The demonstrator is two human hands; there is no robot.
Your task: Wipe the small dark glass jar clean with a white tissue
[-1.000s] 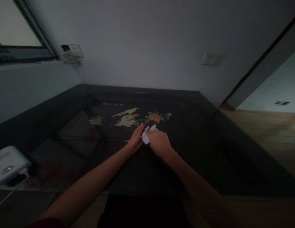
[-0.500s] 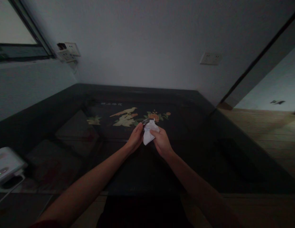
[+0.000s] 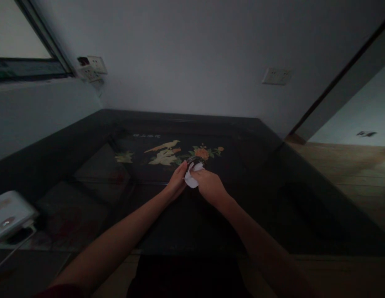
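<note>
My right hand point(image 3: 209, 186) is closed around a crumpled white tissue point(image 3: 191, 179) and presses it against a small dark round object point(image 3: 197, 160) with a shiny rim. My left hand point(image 3: 177, 180) grips that round object from the left, fingers curled against it. Both hands meet over a dark glass-topped table point(image 3: 266, 182), just in front of a painted bird-and-flower panel point(image 3: 167, 153). The scene is dim, so I cannot make out what the round object is.
A white device point(image 3: 9, 213) with a cable lies at the table's left edge. Wall sockets point(image 3: 91, 68) sit at the left corner, another socket point(image 3: 276, 76) on the back wall. Wooden floor point(image 3: 353, 174) and a doorway lie to the right.
My right hand lifted the tissue up and spread it half a second ago, then pushed it back down, bunched, against the round object. The left hand stayed in place.
</note>
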